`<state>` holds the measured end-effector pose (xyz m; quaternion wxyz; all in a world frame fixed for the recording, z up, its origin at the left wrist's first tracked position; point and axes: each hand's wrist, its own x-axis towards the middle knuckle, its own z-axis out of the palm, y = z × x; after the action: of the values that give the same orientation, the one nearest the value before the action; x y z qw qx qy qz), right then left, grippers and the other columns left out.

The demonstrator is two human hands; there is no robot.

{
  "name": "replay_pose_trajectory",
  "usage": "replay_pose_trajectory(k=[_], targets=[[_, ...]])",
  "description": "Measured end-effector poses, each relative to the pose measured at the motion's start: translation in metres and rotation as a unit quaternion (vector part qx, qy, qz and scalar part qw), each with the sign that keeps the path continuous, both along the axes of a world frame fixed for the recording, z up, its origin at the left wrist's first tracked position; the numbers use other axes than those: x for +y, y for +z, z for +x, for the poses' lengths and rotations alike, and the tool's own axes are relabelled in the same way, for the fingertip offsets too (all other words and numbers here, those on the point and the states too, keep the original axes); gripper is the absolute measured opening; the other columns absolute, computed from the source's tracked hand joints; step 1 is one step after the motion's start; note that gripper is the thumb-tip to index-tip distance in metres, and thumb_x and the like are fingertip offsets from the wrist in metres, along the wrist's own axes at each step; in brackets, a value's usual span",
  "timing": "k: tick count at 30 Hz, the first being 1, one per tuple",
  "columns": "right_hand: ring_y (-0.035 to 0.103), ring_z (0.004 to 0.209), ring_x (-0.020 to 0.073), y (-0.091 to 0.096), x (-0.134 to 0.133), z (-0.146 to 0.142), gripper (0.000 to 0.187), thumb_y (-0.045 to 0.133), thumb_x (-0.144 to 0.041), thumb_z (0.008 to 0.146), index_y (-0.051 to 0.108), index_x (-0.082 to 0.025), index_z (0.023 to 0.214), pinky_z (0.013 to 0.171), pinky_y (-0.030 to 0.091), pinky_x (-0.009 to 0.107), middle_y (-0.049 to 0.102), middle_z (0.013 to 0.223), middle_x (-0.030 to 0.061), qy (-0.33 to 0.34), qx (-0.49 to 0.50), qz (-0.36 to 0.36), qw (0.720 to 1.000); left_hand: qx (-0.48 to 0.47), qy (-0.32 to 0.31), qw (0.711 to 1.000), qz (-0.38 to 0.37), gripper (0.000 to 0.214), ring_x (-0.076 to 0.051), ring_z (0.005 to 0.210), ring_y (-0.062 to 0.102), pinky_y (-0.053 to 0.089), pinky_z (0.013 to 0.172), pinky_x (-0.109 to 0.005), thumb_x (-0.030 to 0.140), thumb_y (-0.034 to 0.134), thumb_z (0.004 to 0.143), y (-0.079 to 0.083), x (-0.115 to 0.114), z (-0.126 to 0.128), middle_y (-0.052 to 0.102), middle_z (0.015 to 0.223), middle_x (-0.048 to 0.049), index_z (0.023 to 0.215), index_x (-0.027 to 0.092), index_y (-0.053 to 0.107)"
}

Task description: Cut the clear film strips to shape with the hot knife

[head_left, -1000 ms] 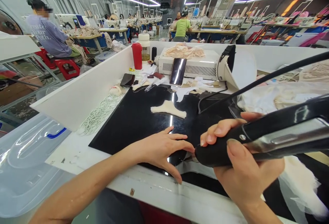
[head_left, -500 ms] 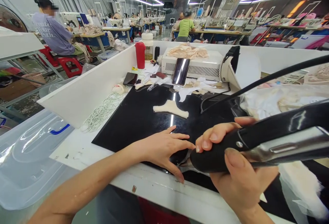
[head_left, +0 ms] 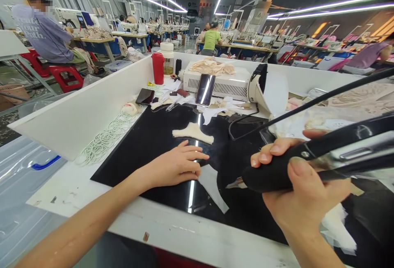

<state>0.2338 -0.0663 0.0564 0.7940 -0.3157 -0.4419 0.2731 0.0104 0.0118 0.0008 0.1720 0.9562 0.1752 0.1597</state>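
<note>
My right hand (head_left: 303,192) is wrapped round the black handle of a hot cutting tool (head_left: 310,159), whose metal tip points left just above the black glass worktop (head_left: 147,140). A black cable runs from the tool up to the right. My left hand (head_left: 175,165) lies flat on the glass with fingers stretched out, its fingertips on the edge of a thin sheer fabric piece (head_left: 214,186). The tool tip sits just right of that piece. A cream cut fabric piece (head_left: 193,132) lies on the glass beyond my left hand.
White partition walls (head_left: 76,116) fence the bench. At the back stand a white machine box (head_left: 227,83) with beige pieces on top, a phone (head_left: 205,89) leaning on it, a red bottle (head_left: 158,68) and a dark phone (head_left: 144,96). White elastic loops (head_left: 104,138) lie left. Other people sit at sewing tables behind.
My left hand has slid left and away from the tool, uncovering the sheer fabric piece. My right hand with the tool has drawn back to the right. The view has shifted.
</note>
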Motion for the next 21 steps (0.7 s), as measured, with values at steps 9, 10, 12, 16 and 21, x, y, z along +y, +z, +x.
replay_pose_trajectory(k=[9, 10, 12, 16, 21], targets=[[0.063, 0.064, 0.0145, -0.010, 0.017, -0.011, 0.040, 0.083, -0.025, 0.080, 0.062, -0.027, 0.114, 0.057, 0.056, 0.031, 0.067, 0.082, -0.0040, 0.008, -0.008, 0.018, 1.000, -0.085, 0.095, 0.991, -0.032, 0.030, -0.025, 0.126, 0.060, 0.046, 0.113, -0.044, 0.028, 0.068, 0.097, -0.005, -0.018, 0.022, 0.067, 0.131, -0.0122, 0.125, 0.018, 0.066], [0.063, 0.064, 0.0143, -0.011, 0.019, -0.012, 0.041, 0.083, -0.026, 0.082, 0.061, -0.027, 0.116, 0.058, 0.056, 0.032, 0.067, 0.083, -0.0041, 0.008, -0.011, 0.017, 1.000, -0.071, 0.085, 0.993, -0.051, 0.040, -0.026, 0.127, 0.059, 0.045, 0.114, -0.046, 0.033, 0.073, 0.094, -0.005, -0.022, 0.026, 0.066, 0.133, -0.0128, 0.129, 0.017, 0.064], [0.064, 0.065, 0.0142, -0.015, 0.023, -0.013, 0.042, 0.082, -0.027, 0.083, 0.059, -0.028, 0.118, 0.060, 0.056, 0.033, 0.067, 0.085, -0.0042, 0.008, -0.021, 0.016, 1.000, -0.038, 0.074, 0.994, -0.073, 0.057, -0.029, 0.131, 0.056, 0.043, 0.116, -0.049, 0.041, 0.080, 0.087, -0.006, -0.028, 0.031, 0.063, 0.137, -0.0148, 0.134, 0.016, 0.062], [0.064, 0.065, 0.0139, -0.022, 0.028, -0.014, 0.042, 0.080, -0.028, 0.085, 0.057, -0.028, 0.121, 0.061, 0.056, 0.034, 0.066, 0.087, -0.0045, 0.013, -0.036, 0.008, 0.999, 0.003, 0.065, 0.995, -0.077, 0.070, -0.033, 0.134, 0.053, 0.039, 0.118, -0.052, 0.048, 0.085, 0.081, -0.005, -0.030, 0.031, 0.059, 0.143, -0.0174, 0.136, 0.011, 0.062], [0.065, 0.064, 0.0140, -0.026, 0.028, -0.014, 0.043, 0.079, -0.029, 0.085, 0.056, -0.028, 0.121, 0.061, 0.056, 0.034, 0.066, 0.087, -0.0051, 0.017, -0.041, 0.004, 0.999, 0.023, 0.065, 0.994, -0.087, 0.075, -0.033, 0.137, 0.051, 0.034, 0.121, -0.054, 0.051, 0.084, 0.080, -0.001, -0.029, 0.027, 0.056, 0.148, -0.0152, 0.141, 0.015, 0.059]])
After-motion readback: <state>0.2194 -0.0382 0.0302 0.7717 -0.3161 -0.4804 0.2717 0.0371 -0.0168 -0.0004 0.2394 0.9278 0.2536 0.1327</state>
